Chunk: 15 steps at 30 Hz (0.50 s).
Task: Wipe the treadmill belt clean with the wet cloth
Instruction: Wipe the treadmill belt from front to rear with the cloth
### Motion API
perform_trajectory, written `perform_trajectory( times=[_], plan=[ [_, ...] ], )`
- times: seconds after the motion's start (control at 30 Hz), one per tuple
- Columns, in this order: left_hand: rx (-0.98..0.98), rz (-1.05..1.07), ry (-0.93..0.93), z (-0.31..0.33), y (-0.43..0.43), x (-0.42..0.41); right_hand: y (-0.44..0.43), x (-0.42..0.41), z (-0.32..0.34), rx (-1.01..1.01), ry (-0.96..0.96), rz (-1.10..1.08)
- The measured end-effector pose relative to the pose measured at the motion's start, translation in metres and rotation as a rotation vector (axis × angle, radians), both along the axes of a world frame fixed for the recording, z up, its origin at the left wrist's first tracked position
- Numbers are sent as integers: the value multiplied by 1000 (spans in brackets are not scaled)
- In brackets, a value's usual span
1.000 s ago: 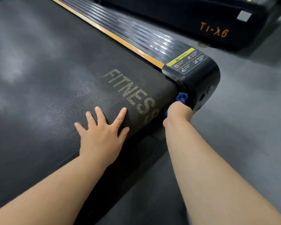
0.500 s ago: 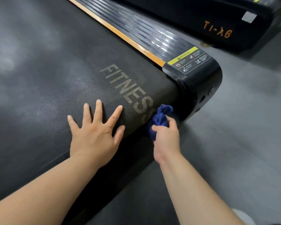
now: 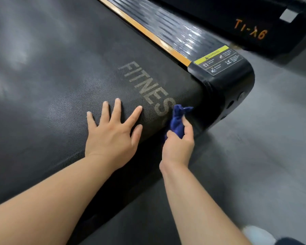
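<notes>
Grip of the right hand (image 3: 177,145) is closed round a crumpled dark blue cloth (image 3: 177,121): the thumb lies along one side of the wad, the fingers curl round the other, and a loose tuft of fabric sticks up past the fingertips. The cloth is held against the rounded rear end of the black textured treadmill belt (image 3: 51,76), where the belt curves down out of sight. It sits just to the right of the last letters of the faded grey FITNESS lettering (image 3: 145,87) printed on the belt, and short of the glossy black plastic end cap (image 3: 226,89) at the deck's corner. The left hand (image 3: 111,137) lies flat on the belt just beside the cloth, palm down, fingers straight and spread, holding nothing. Its thumb points toward the right hand, and the two are near but apart. Both forearms are bare and reach in from the lower edge of the view. On top of the end cap sits a yellow and black warning label (image 3: 217,61). From there a thin orange strip (image 3: 148,34) runs along the belt's right edge, with a shiny black ribbed side rail (image 3: 175,29) outside it. Grey floor (image 3: 254,156) spreads to the right of the deck. Beyond it, well apart, stands a second black machine (image 3: 219,15) bearing orange lettering (image 3: 249,30)
</notes>
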<state>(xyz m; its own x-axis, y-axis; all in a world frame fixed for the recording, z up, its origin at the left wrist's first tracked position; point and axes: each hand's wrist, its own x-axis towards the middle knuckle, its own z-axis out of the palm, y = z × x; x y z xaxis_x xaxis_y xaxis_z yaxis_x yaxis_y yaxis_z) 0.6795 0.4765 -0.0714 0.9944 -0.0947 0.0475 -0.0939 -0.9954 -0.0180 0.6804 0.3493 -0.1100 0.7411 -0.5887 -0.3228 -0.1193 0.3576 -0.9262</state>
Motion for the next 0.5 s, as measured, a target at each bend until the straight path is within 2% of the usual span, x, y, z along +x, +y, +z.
perform_trajectory(
  times=[0.23, 0.37, 0.43, 0.5],
  plan=[
    [-429, -208, -33, 10, 18, -7, 15, -64, -3, -339, -177, 462],
    [-668, -147, -70, 18, 28, -9, -38, -6, -7, -360, -95, 98],
    [-692, -131, -68, 20, 28, -8, -51, 21, -1, -412, -53, 122],
    [-694, -127, -80, 19, 29, -5, -38, 25, -2, -449, -102, 161]
  ],
)
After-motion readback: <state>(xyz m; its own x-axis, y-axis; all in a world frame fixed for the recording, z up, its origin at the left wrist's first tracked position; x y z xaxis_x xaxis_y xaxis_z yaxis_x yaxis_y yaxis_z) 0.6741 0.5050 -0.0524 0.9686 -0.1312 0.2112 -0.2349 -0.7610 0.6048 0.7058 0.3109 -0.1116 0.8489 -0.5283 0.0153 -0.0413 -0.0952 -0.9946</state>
